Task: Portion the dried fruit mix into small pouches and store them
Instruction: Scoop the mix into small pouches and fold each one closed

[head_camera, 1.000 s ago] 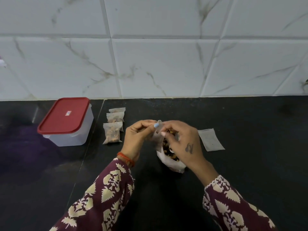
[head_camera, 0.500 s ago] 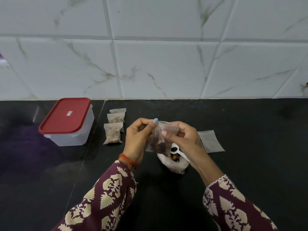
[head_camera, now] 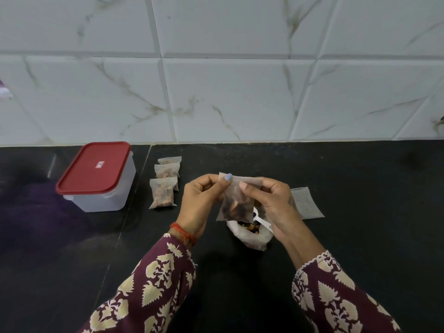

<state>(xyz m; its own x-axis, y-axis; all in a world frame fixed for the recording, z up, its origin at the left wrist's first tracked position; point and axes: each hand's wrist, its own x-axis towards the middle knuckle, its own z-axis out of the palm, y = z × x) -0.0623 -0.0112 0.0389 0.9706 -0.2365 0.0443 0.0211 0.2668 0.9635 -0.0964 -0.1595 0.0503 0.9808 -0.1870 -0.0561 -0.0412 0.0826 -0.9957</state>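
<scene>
Flanking hands [head_camera: 240, 200]: lidded container [head_camera: 96, 179], filled pouches [head_camera: 164, 186] left; empty pouch [head_camera: 306, 204] right.

A wall [head_camera: 228, 92] of large white tiles with thin brown-grey veins and grey grout rises behind a glossy black bench [head_camera: 360, 236]. One seam [head_camera: 134, 195] crosses the bench at left. Light is soft and even.

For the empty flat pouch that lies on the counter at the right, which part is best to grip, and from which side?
Grip the empty pouch at its right edge, coming from the right. It lies flat on the black counter, so a pinch probably has to lift an edge or corner first. Its left edge is hidden behind the right hand, while the right edge is free.
</scene>
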